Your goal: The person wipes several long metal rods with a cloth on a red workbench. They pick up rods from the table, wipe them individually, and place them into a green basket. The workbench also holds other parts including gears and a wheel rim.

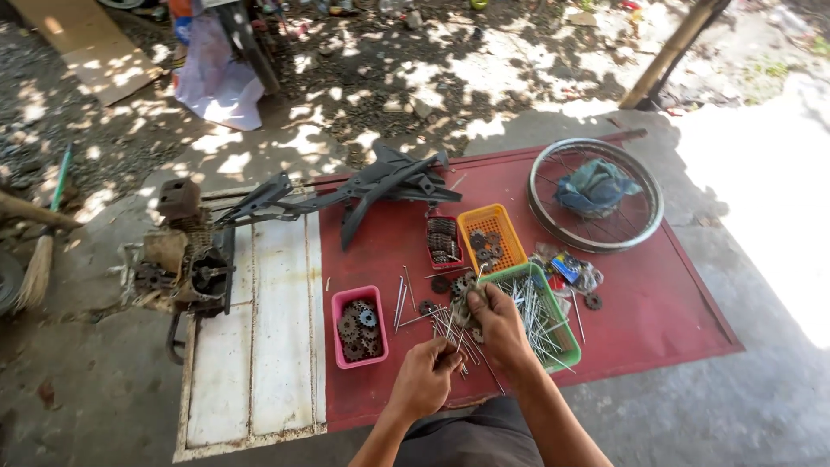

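My left hand (pixel 428 374) is closed around a bundle of thin metal spokes (pixel 456 333) over the red metal sheet (pixel 657 303). My right hand (pixel 494 320) pinches a small dark sprocket and the tops of the spokes just above the left hand. Next to the right hand a green basket (pixel 566 342) holds several more spokes. A pink basket (pixel 358 326) of sprockets lies left of my hands.
An orange basket (pixel 510 235) of sprockets and a small red tray (pixel 443 239) of chain parts lie farther back. A bare wheel rim (pixel 596 195) holds a blue rag. Black plastic fairing parts (pixel 380 186), an old engine (pixel 181 264), a white panel (pixel 281 329) and a broom (pixel 39 259) are at left.
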